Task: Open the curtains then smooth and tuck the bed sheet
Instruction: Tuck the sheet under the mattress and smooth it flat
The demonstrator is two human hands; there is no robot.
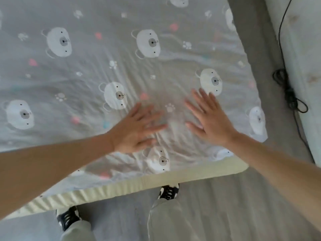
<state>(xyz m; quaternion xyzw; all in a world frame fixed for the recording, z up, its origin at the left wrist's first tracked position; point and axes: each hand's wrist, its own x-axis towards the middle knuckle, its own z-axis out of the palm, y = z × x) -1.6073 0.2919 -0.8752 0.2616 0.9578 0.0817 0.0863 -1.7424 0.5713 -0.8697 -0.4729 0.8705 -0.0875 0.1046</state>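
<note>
Two flat hands, left hand (pixel 137 129) and right hand (pixel 211 119), on bed sheet (pixel 90 66)

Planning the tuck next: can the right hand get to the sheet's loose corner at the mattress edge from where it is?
Probably yes. The right hand lies flat on the sheet, with only bare fabric between it and the corner just to its right. Nothing blocks it; the black cable lies on the floor beyond.

A black cable (pixel 287 87) trails along the grey floor (pixel 225 202) beside a pale wall (pixel 305 40); black-and-white shoes (pixel 168 191) stand at the bed's near edge.
</note>
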